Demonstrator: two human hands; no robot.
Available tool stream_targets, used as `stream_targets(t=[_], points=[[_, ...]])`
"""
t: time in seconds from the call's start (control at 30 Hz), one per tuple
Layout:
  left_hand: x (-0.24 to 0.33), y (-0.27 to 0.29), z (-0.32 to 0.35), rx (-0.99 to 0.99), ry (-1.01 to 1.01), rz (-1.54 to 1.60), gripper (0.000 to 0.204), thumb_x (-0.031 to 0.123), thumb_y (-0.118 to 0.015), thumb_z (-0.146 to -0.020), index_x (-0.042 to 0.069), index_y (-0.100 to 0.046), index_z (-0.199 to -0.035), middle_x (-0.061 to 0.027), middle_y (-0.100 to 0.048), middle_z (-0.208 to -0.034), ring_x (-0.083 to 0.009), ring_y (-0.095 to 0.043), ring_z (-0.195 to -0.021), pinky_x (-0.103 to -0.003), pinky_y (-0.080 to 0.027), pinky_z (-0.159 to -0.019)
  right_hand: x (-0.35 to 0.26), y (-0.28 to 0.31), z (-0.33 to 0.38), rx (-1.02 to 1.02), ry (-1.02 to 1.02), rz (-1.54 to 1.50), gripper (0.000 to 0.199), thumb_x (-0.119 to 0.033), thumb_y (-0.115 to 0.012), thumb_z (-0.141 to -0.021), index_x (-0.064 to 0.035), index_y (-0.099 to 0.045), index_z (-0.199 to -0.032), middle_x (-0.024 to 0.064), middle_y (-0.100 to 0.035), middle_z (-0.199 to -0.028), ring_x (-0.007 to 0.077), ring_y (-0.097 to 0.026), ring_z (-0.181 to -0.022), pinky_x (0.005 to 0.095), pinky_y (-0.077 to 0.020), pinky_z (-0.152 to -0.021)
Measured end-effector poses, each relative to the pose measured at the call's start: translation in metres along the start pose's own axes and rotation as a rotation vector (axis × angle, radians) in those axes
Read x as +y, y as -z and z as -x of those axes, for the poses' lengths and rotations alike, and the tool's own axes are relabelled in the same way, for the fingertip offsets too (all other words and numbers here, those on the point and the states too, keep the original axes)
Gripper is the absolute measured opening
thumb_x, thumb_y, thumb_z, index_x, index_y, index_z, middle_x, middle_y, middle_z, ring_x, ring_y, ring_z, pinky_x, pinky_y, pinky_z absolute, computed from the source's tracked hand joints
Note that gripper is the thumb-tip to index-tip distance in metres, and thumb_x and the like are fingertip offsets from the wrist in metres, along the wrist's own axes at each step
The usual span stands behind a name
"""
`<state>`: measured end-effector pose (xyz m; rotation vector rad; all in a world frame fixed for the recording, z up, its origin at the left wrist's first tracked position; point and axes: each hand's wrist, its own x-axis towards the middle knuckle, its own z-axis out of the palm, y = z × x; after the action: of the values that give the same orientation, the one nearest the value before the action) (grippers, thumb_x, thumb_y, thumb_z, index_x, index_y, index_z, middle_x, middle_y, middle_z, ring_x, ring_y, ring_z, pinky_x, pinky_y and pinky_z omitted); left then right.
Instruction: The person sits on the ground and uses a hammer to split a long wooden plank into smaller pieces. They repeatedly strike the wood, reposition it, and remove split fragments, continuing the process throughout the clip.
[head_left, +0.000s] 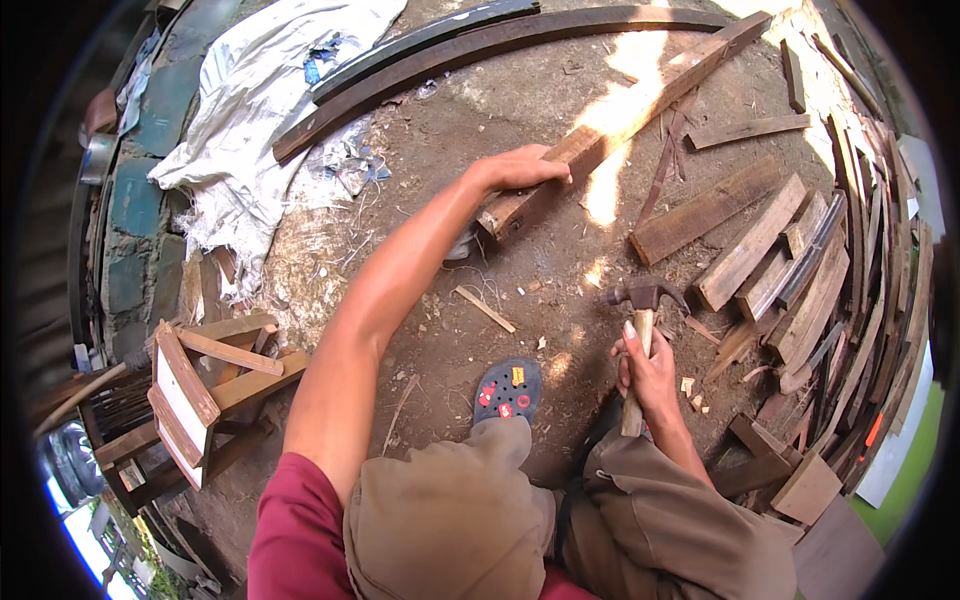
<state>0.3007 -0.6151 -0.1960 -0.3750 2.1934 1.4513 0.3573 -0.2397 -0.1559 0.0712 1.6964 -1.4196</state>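
My left arm reaches forward, and my left hand (522, 168) is closed over the near part of a long wooden beam (582, 152). The beam runs from there away toward the far right, with sunlight falling across its middle. In my right hand (650, 372) is a claw hammer (645, 294), gripped by its wooden handle with the dark metal head up. The hammer is near my right knee, apart from the beam. A thin wood strip (485, 309) lies on the dirt below the beam's near end.
Several planks (750, 243) and a stack of long boards (868, 290) lie at the right. A curved dark timber (400, 85) and a white sack (250, 100) lie at the far left. A small wooden frame (185, 410) stands at the near left. My clog (508, 388) rests on the dirt.
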Motion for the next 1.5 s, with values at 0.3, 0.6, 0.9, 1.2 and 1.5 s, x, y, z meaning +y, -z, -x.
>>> stream_targets(t=[0.3,0.6,0.9,1.2,1.5], points=[[-0.021,0.029,-0.013,0.071,0.053,-0.139,0.066,0.054,-0.065,-0.08,0.0,-0.067,-0.117,-0.0131,-0.068,-0.11,-0.021,-0.06,-0.096,-0.038,-0.046,-0.08,-0.01,-0.011,-0.003,-0.005,0.01,-0.02,0.039,-0.039,-0.067,-0.101,-0.003,-0.053,-0.108,0.0064,-0.064,-0.082,0.0053,-0.048,-0.046,0.0242,-0.0407,-0.039],[-0.02,0.051,-0.001,0.145,-0.086,0.164,0.057,0.049,-0.064,-0.086,-0.001,-0.072,-0.111,-0.0126,-0.071,-0.116,-0.0189,-0.065,-0.103,-0.034,-0.049,-0.089,-0.01,-0.016,-0.01,-0.037,-0.011,0.015,0.041,-0.039,-0.065,-0.101,-0.0009,-0.054,-0.11,0.0073,-0.064,-0.082,0.0061,-0.047,-0.045,0.0244,-0.0409,-0.038],[-0.03,0.038,-0.013,0.068,-0.077,0.285,0.058,0.053,-0.065,-0.085,0.003,-0.072,-0.114,-0.0112,-0.068,-0.119,-0.0212,-0.06,-0.111,-0.037,-0.045,-0.098,-0.005,-0.01,-0.005,-0.052,0.023,0.027,0.043,-0.037,-0.066,-0.101,0.0004,-0.051,-0.119,0.008,-0.065,-0.084,0.0064,-0.048,-0.046,0.0243,-0.0409,-0.039],[0.0,0.051,0.001,-0.052,0.091,0.069,0.087,0.051,-0.073,-0.076,-0.008,-0.054,-0.137,-0.0231,-0.05,-0.143,-0.0293,-0.053,-0.126,-0.041,-0.042,-0.104,-0.004,-0.032,-0.003,-0.109,0.249,0.152,0.032,-0.024,-0.059,-0.105,-0.0018,-0.05,-0.127,0.005,-0.063,-0.086,0.0064,-0.048,-0.049,0.0244,-0.0392,-0.042],[0.001,0.038,0.001,0.142,-0.044,0.108,0.083,0.044,-0.065,-0.084,-0.009,-0.045,-0.146,-0.0258,-0.055,-0.14,-0.0334,-0.055,-0.126,-0.042,-0.043,-0.106,-0.008,-0.088,-0.025,-0.195,0.64,0.496,0.035,-0.015,-0.063,-0.101,0.0007,-0.052,-0.13,0.0127,-0.057,-0.069,0.0201,-0.055,-0.057,0.0358,-0.0425,-0.053]])
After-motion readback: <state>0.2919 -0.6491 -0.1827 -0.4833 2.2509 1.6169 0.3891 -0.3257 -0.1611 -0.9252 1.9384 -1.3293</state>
